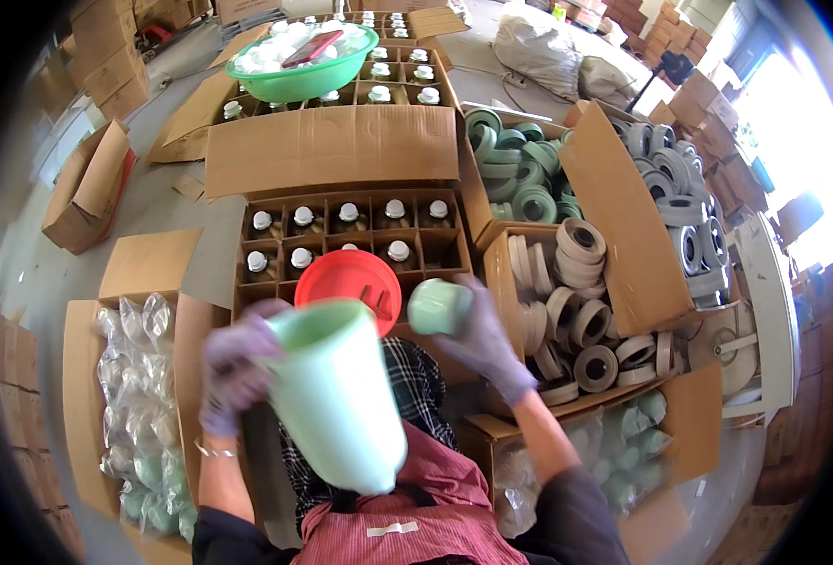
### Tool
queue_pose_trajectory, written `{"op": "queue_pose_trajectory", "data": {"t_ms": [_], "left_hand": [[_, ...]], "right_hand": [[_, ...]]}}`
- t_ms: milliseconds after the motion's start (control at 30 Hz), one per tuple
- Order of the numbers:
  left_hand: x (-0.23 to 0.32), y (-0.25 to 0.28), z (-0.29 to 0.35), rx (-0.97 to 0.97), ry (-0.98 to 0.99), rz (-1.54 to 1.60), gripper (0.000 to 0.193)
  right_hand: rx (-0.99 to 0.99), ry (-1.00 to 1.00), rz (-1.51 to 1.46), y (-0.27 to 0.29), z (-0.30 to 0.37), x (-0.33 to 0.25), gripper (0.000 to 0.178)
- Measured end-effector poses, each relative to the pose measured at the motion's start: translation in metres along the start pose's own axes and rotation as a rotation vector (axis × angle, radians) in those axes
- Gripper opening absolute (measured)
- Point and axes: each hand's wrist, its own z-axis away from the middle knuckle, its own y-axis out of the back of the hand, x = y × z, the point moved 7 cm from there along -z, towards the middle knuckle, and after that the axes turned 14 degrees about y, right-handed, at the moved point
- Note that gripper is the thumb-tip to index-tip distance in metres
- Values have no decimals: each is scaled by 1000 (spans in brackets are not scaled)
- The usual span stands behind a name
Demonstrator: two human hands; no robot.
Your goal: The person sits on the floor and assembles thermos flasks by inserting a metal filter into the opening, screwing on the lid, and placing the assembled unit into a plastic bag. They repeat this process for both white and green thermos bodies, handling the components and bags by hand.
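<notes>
My left hand (238, 363), in a purple-grey glove, is closed on the left side of a tall pale green flask shell (336, 395). The shell leans over my lap with its wide open mouth up and away from me. Gloved too, my right hand (482, 339) grips a small pale green cup (438, 307) from its right side, apart from the shell. Behind the shell sits a red round tray (351, 278) with small dark pieces on it. It rests over a divided carton (355, 202) of white-capped bottles (349, 215).
A green basin (308, 87) of white caps, with a red phone on top, stands on another bottle carton. To the right are cartons of green rings (529, 179), beige rings (581, 241) and grey rings (689, 179). Bagged green parts fill cartons at left (144, 395) and lower right (638, 433).
</notes>
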Motion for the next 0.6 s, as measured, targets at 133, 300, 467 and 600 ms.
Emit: {"op": "queue_pose_trajectory", "data": {"t_ms": [133,300,467,600], "left_hand": [[6,-94,13,-548,-104,-172,25],[-69,-49,47,29,309,515,36],[-91,-54,28,-13,452,559,41],[-82,-57,2,49,458,534,43]], "right_hand": [[-435,-12,154,-151,-36,62,81],[-348,5,188,-187,-100,140,34],[-599,-27,494,-234,-94,249,44],[-567,46,483,-213,-104,236,44]]}}
